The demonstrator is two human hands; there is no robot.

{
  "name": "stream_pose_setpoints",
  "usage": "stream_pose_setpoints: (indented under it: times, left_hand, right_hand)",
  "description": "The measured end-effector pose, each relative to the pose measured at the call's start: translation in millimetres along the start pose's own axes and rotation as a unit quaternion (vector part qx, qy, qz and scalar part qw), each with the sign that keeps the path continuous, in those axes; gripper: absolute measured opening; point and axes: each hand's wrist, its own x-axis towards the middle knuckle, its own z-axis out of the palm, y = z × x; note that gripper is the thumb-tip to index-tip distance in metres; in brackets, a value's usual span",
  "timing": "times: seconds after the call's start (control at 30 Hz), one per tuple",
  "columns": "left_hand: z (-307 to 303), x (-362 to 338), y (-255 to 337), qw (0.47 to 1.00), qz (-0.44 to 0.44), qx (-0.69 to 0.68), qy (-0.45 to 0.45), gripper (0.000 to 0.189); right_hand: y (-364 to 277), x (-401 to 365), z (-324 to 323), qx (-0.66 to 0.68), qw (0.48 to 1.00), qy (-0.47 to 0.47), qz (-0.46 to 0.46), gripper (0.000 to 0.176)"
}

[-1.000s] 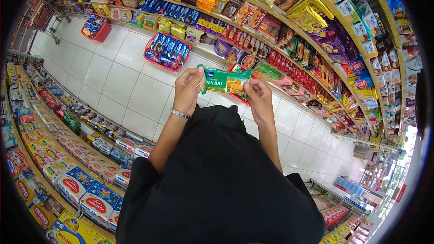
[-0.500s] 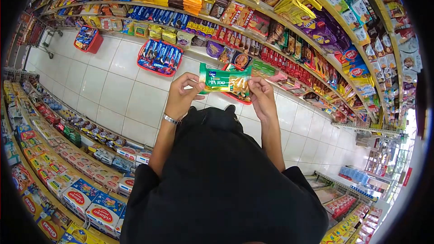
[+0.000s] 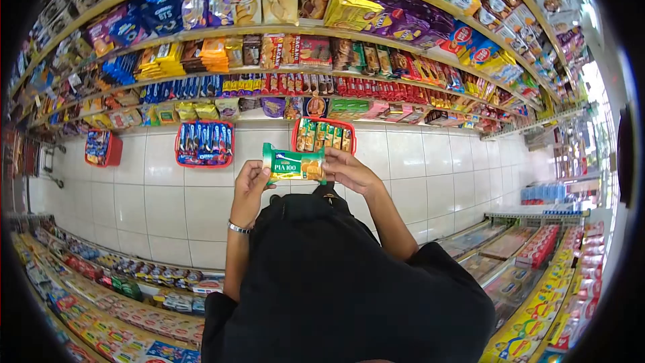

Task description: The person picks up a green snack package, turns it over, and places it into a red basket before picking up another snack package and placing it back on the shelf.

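Note:
A green and gold snack packet (image 3: 293,165) marked "PIA 100" is stretched between my two hands, its printed front facing up. My left hand (image 3: 252,179), with a metal bracelet at the wrist, pinches its left end. At the other end, my right hand (image 3: 349,171) grips the right edge between thumb and fingers. Just beyond the packet, a red basket (image 3: 355,150) on the floor holds several similar green and gold packets (image 3: 325,136).
On the tiled floor (image 3: 262,141) stand a red basket (image 3: 177,154) of blue Oreo packs and another red basket (image 3: 115,152) farther left. A long snack shelf (image 3: 302,75) runs across the front. More stocked shelves (image 3: 121,282) lie behind me on both sides.
My view has turned, so the shelf looks level and the basket of green packets shows more fully. The packet appears lower and left, still held by both hands.

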Motion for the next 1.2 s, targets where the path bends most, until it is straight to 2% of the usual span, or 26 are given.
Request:
stream_pose_setpoints:
  times: [0.1,0.17,0.27,0.43,0.5,0.63,0.67,0.73,0.83,0.87,0.9,1.03,1.1,1.2]
  left_hand:
    - [8.1,11.3,-8.0,1.0,-0.007,0.012,-0.004,0.018]
    - [14.1,18.7,-14.3,1.0,-0.02,0.0,-0.004,0.021]
    - [16.9,28.6,-12.7,0.995,-0.057,0.056,-0.055,0.033]
    - [10.8,39.8,-15.1,0.991,-0.077,0.079,-0.071,0.031]
    - [11.4,42.0,-16.1,0.988,-0.091,0.09,-0.086,0.029]
    - [17.9,43.8,-15.6,0.984,-0.119,0.099,-0.084,0.028]
    - [18.0,45.8,-18.5,0.988,-0.099,0.088,-0.078,0.027]
    - [18.6,49.8,-28.0,0.997,-0.054,0.039,-0.028,0.021]
    - [15.7,59.0,-38.7,0.996,-0.049,-0.04,0.069,0.016]
    - [15.3,61.8,-41.4,0.994,-0.047,-0.045,0.093,0.016]
    - [17.7,62.3,-42.3,0.992,-0.048,-0.054,0.104,0.016]
    - [28.9,60.3,-50.4,0.98,-0.04,-0.104,0.164,0.015]
    - [32.2,59.1,-65.8,0.976,-0.015,-0.099,0.193,0.017]
    - [60.2,69.7,-89.8,0.944,0.03,-0.124,0.303,0.016]
  right_hand:
    - [-0.1,-12.2,1.1,0.04,0.998,-0.038,0.03,0.044]
    - [9.1,-13.5,-6.7,0.014,0.999,-0.011,0.04,0.048]
    - [27.0,-10.8,-32.0,0.038,0.996,0.069,0.035,0.045]
    - [42.5,-18.4,-87.4,0.103,0.98,0.169,0.017,0.038]
    - [52.1,-19.7,-109.4,0.131,0.96,0.246,0.001,0.037]
    - [63.3,-20.7,-133.4,0.195,0.94,0.28,0.003,0.03]
    - [64.6,-20.8,-137.2,0.191,0.941,0.278,0.011,0.03]
    - [64.9,-19.3,-141.5,0.193,0.949,0.247,0.019,0.027]
    - [64.2,-15.9,-149.0,0.212,0.957,0.193,0.035,0.025]
    - [61.9,-16.1,-156.2,0.214,0.96,0.169,0.054,0.033]
    - [57.4,-17.9,-161.4,0.206,0.962,0.168,0.066,0.033]
    - [26.9,-18.8,-183.3,0.132,0.974,0.152,0.105,0.035]
    - [12.3,-20.9,-206.0,0.054,0.978,0.158,0.121,0.039]
    - [-15.3,-17.2,-237.2,-0.098,0.979,0.115,0.138,0.047]
